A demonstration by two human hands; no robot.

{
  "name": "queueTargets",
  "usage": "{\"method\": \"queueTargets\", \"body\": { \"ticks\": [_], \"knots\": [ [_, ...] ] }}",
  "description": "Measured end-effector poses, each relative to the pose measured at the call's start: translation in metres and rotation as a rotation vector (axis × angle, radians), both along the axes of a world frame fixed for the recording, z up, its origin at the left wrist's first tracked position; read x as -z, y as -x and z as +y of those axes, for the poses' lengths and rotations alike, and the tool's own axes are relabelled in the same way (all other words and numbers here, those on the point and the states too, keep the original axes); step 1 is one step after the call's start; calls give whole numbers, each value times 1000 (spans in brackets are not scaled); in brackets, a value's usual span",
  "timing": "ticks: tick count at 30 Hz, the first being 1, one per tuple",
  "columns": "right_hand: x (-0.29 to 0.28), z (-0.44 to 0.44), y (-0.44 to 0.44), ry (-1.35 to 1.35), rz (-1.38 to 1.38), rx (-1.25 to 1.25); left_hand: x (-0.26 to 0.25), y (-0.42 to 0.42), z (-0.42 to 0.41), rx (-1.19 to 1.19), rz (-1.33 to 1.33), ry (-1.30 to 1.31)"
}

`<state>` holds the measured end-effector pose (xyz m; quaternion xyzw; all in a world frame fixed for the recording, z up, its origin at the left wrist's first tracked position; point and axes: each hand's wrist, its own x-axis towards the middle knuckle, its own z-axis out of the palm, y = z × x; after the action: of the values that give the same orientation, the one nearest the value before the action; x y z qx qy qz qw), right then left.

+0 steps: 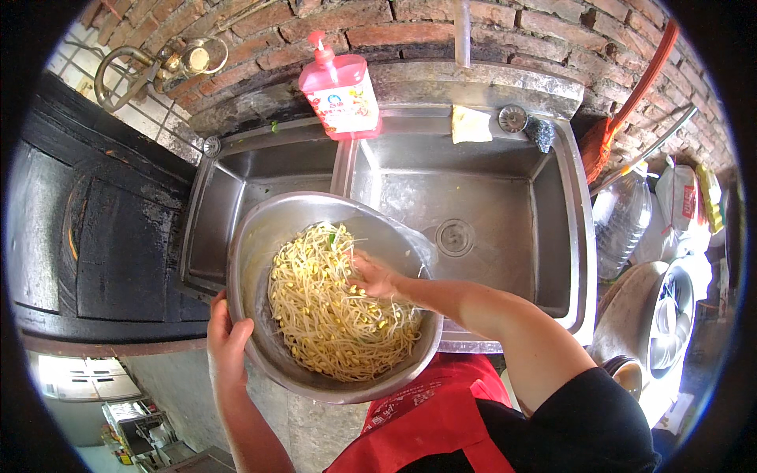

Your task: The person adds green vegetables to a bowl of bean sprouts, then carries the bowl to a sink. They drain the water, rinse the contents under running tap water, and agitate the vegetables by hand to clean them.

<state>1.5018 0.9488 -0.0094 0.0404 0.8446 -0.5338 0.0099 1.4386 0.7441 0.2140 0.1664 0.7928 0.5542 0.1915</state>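
Note:
A large metal basin (243, 260) is tilted over the near edge of a double stainless steel sink (485, 236), with water running along its right lip. Soybean sprouts (331, 301) fill much of it, with a small green leaf among them. My left hand (227, 337) grips the basin's left rim, thumb over the edge. Inside the basin, my right hand (375, 277) rests against the sprouts at their upper right; its fingertips are partly hidden among them.
A pink pump bottle (342, 97) stands on the sink's divider. Along the back ledge lie a yellowish cloth (471, 125), a metal drain strainer (512, 119) and a dark scouring pad (540, 133). At right are a large plastic bottle (622, 222) and a basin of dishes (671, 319).

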Motion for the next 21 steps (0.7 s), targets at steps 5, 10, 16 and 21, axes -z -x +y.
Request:
{"method": "queueTargets", "body": {
  "ticks": [5, 10, 16, 21],
  "knots": [
    [-3, 1, -2, -122, -124, -14, -6, -14, 13, -71, -62, -38],
    [19, 0, -5, 10, -45, 49, -12, -23, 24, -38, -56, -61],
    [27, -1, -10, 29, -29, 118, -20, -31, 39, 52, -24, -68],
    [34, 0, -15, 63, 19, 170, -27, -39, 54, 106, 4, -36]
  ]
}}
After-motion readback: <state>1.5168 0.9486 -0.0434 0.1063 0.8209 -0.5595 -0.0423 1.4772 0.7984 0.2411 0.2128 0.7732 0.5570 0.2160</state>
